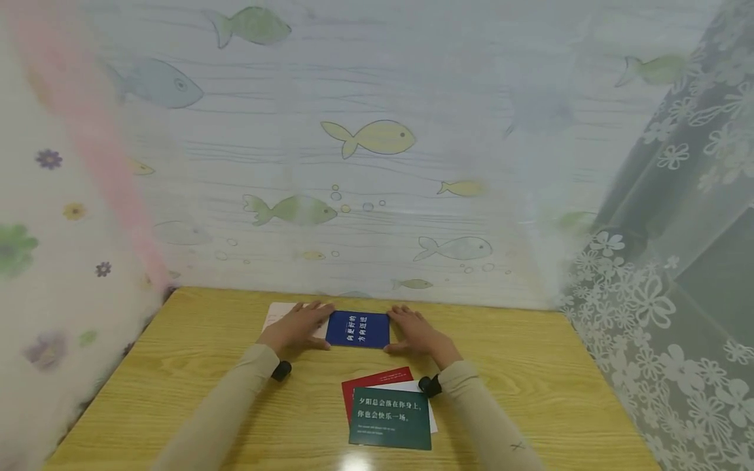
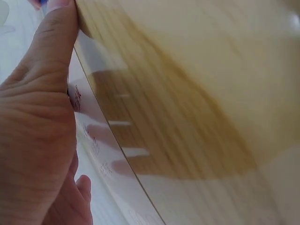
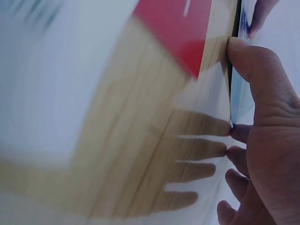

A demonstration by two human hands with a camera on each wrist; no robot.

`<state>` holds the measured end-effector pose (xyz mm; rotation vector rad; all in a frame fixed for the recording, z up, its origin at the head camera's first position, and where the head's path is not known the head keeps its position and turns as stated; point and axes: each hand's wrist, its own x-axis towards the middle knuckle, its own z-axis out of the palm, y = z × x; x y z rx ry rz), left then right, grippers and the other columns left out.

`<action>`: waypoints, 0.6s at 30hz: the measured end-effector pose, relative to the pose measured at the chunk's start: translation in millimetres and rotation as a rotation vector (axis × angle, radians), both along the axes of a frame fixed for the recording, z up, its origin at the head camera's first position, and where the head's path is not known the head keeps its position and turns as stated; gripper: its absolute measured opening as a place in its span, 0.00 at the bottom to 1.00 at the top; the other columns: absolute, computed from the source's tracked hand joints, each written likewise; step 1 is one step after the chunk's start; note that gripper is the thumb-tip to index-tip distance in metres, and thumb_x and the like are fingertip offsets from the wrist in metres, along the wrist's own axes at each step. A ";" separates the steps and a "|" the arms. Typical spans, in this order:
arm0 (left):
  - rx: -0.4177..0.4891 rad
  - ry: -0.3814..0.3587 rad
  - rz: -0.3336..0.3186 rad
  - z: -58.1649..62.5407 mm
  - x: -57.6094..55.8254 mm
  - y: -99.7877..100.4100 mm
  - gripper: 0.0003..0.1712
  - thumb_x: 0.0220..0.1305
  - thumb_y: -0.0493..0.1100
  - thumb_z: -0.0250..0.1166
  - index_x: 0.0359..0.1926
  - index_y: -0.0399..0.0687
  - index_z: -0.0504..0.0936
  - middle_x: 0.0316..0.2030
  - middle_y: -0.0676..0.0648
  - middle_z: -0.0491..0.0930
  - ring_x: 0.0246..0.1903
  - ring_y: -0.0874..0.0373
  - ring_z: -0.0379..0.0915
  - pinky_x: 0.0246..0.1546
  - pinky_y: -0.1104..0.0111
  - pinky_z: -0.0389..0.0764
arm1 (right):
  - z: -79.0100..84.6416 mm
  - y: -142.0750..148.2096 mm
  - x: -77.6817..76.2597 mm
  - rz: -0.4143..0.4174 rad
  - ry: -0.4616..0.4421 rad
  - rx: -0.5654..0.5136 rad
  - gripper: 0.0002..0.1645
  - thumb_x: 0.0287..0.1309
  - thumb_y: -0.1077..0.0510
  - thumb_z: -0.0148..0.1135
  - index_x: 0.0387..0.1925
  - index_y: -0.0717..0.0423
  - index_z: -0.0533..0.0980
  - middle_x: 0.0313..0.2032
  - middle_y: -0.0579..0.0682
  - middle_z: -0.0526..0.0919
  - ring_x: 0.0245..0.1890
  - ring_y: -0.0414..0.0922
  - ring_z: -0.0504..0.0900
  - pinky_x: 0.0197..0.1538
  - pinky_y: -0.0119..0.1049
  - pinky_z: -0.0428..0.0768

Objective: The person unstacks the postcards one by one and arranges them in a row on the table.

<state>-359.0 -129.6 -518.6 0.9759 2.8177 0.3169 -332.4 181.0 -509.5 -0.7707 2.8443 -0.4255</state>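
Note:
A blue card [image 1: 374, 329] with white lettering lies toward the back of the table, between my two hands. My left hand [image 1: 294, 325] rests at its left edge, with the thumb near the front corner and the fingers near the back corner. A pale card [image 1: 279, 310] lies partly hidden under that hand. On the opposite side, my right hand [image 1: 417, 331] touches the blue card's right edge. In the right wrist view, the right thumb [image 3: 255, 61] and the index fingertip meet that edge, and the other fingers spread out.
Nearer the front, a dark green card [image 1: 390, 425] with white text overlaps a red card [image 1: 378, 377] and a white card [image 1: 434, 422]. The wooden table [image 1: 512, 366] backs onto a fish-patterned curtain [image 1: 377, 255]. Lacy fabric [image 1: 648, 327] hangs at the right.

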 end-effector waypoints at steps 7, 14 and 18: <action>-0.023 0.001 0.025 1.8 4.4 -16.8 0.51 0.52 0.68 0.61 0.71 0.53 0.55 0.70 0.48 0.55 0.70 0.48 0.44 0.69 0.49 0.44 | -3.7 -16.1 -2.4 0.001 0.013 0.010 0.52 0.51 0.37 0.63 0.69 0.59 0.55 0.70 0.58 0.54 0.71 0.56 0.48 0.70 0.55 0.49; -0.040 0.012 0.021 3.2 4.4 -27.5 0.50 0.52 0.68 0.61 0.71 0.52 0.56 0.69 0.49 0.56 0.70 0.47 0.43 0.69 0.48 0.43 | -1.8 -25.5 -4.6 0.005 0.008 -0.003 0.52 0.51 0.38 0.64 0.69 0.60 0.56 0.69 0.60 0.54 0.70 0.58 0.48 0.70 0.56 0.49; -0.041 0.001 0.019 5.9 2.5 -28.2 0.50 0.51 0.67 0.62 0.70 0.50 0.58 0.69 0.48 0.57 0.70 0.46 0.43 0.69 0.46 0.43 | -1.3 -27.3 -6.4 -0.004 0.005 -0.007 0.52 0.51 0.39 0.64 0.69 0.59 0.56 0.69 0.59 0.54 0.70 0.57 0.48 0.70 0.55 0.49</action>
